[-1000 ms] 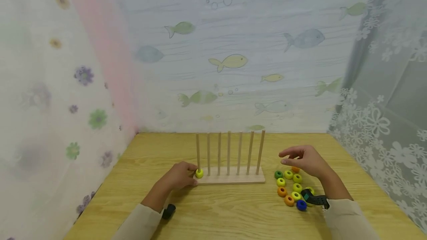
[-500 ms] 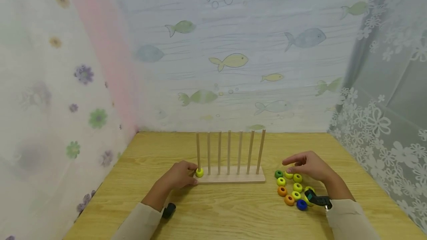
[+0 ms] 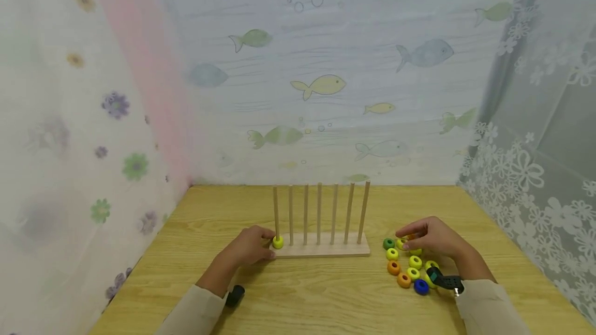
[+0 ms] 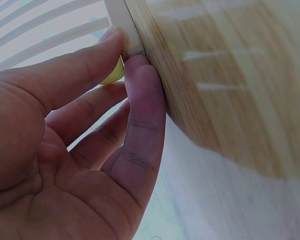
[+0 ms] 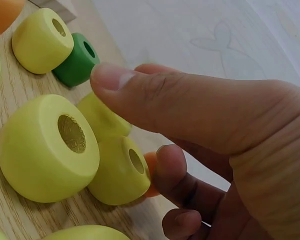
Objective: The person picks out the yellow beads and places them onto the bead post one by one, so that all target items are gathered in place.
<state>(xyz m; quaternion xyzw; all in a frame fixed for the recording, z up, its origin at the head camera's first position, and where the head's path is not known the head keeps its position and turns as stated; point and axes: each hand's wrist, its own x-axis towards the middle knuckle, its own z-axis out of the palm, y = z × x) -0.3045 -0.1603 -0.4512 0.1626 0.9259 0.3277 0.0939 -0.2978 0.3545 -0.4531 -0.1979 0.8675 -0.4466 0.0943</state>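
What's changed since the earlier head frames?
The right hand has lowered toward the beads and slightly rightward; nothing visibly taken or let go. The left hand stays holding the rack's left end; the beads look unmoved.

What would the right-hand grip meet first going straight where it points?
Probably the yellow ring lying between the right-hand grip and the green ring, though depth is hard to judge.

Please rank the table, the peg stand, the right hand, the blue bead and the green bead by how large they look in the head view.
1. Table
2. Peg stand
3. Right hand
4. Blue bead and green bead, unranked: blue looks slightly larger but lies nearer the camera.
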